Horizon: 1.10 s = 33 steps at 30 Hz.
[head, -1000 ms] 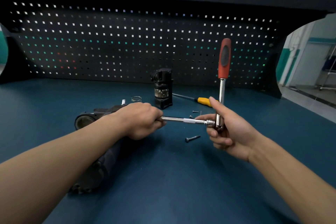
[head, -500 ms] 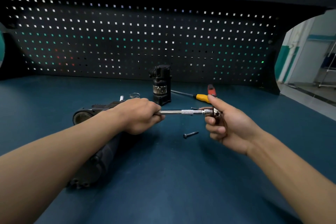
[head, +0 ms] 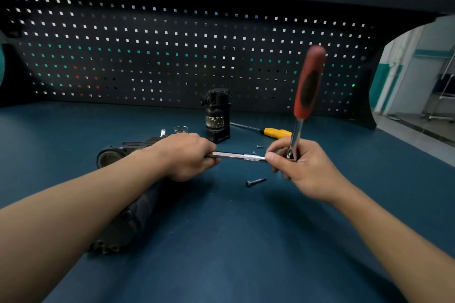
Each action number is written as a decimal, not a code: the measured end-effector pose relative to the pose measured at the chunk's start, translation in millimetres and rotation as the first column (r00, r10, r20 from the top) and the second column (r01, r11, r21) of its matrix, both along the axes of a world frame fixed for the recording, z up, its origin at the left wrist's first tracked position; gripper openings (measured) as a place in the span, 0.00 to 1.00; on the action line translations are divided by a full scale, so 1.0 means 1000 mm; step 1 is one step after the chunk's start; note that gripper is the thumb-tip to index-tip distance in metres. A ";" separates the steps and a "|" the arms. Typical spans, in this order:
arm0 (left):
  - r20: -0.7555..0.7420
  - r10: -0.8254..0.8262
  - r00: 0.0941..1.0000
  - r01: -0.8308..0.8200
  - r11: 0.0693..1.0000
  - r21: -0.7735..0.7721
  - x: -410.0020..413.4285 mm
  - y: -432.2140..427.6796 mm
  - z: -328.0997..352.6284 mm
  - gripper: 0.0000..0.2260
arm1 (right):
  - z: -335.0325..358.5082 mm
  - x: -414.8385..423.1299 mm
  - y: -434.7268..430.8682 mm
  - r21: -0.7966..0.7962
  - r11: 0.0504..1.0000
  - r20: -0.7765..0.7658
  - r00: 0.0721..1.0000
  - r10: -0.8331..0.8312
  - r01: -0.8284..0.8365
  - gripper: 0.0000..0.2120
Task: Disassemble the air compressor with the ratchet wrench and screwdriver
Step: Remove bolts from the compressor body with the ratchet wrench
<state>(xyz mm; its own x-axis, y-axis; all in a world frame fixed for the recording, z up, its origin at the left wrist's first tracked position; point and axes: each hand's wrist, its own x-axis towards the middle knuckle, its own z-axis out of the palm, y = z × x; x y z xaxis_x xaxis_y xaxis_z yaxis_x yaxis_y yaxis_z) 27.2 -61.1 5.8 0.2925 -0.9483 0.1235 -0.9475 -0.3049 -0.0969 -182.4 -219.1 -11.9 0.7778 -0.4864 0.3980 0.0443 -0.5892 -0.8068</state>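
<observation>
- Grips the left end of the extension bar (head: 236, 156) in the left hand (head: 187, 155), fingers curled fully round it, right over the upper end of the compressor (head: 128, 224).
- Holds the ratchet (head: 309, 83) at its head in the right hand (head: 305, 170), thumb and fingers pinched round the joint with the bar. Red handle up, leaning slightly right, blurred.
- Matters most here: bar's long axis nearly level, left to right between the two hands, crosswise to the ratchet handle. Judged from that, any swing of the handle turns about the bar.
- Cannot tell whether the bar's far tip sits on a fastener: hidden inside the left fist.
- Lies on its side on the worktop (head: 221, 241), this compressor, mostly under the left forearm, long axis running from near-left up toward the left hand. Left hand plainly the nearer one.
- Probably mid-way through backing out a bolt. One bolt (head: 256, 182) already loose on the worktop, just below the bar.
- Within easy reach of the right hand: the screwdriver (head: 275, 132), flat just behind it, yellow handle toward that hand.
- Standing upright farther back, apart from both hands: a black part (head: 218, 115).
</observation>
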 end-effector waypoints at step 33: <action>0.007 -0.080 0.997 0.080 0.996 -0.050 -0.002 0.003 -0.004 0.16 | 0.015 -0.003 0.003 0.806 0.591 -0.138 0.961 0.238 -0.031 0.19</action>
